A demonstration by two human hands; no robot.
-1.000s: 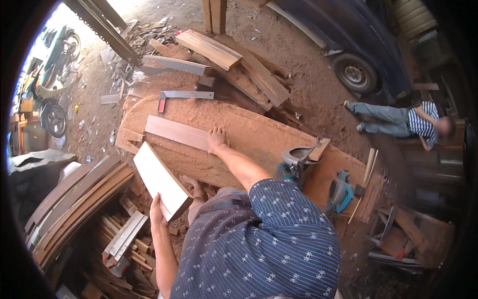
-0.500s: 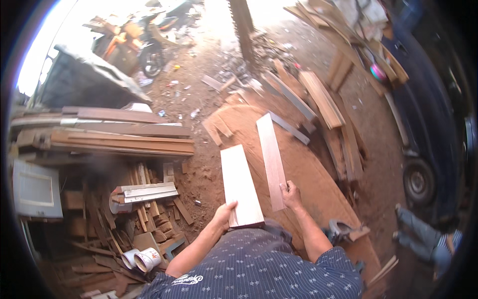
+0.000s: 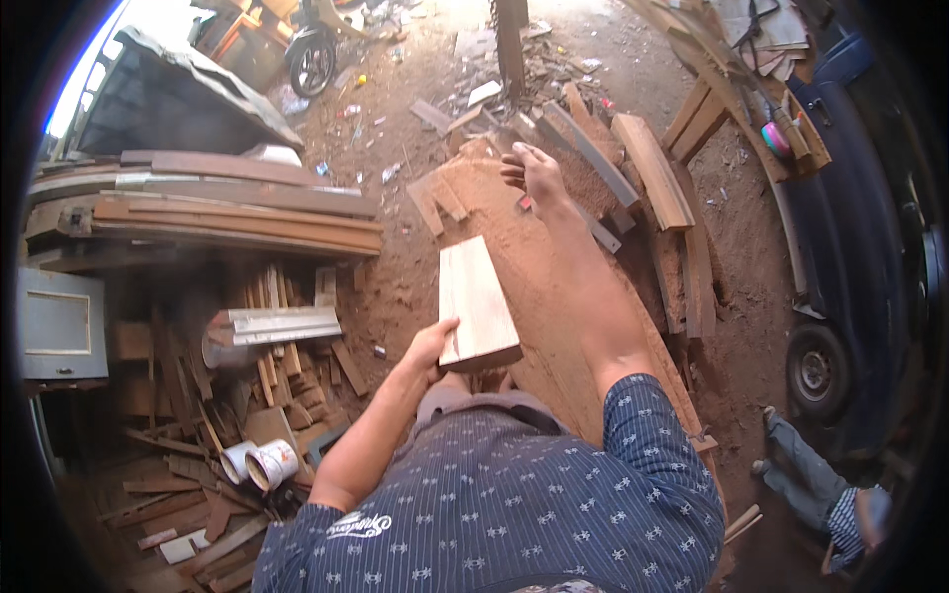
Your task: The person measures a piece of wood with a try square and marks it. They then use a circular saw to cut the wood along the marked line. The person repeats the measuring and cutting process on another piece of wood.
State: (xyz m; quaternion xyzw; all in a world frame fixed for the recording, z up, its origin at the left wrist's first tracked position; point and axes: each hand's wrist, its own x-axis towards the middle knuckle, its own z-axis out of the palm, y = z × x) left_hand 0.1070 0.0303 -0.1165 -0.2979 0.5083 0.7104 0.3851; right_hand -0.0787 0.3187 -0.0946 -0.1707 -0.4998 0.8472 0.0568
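Observation:
My left hand (image 3: pixel 431 348) grips the near left edge of a thick pale wooden board (image 3: pixel 474 301), its thumb on the upper face. The board slants away from my body above a long bench (image 3: pixel 554 336) coated in brown sawdust. Out over the bench's far end reaches my right hand (image 3: pixel 539 178), empty, with its fingers apart. Below that hand a small red and dark object (image 3: pixel 525 203) shows in part; its kind is unclear.
Stacked planks (image 3: pixel 237 217) lie at left, above offcuts and two white buckets (image 3: pixel 270 465). More timber (image 3: pixel 652 173) lies right of the bench, near a wooden post (image 3: pixel 509 49). A dark blue vehicle (image 3: pixel 840 257) stands at far right; another person (image 3: pixel 820 484) is below it.
The thin board has left my right hand, which has swung forward and opened. My left hand still holds the thick board, now tilted more. The view has shifted slightly.

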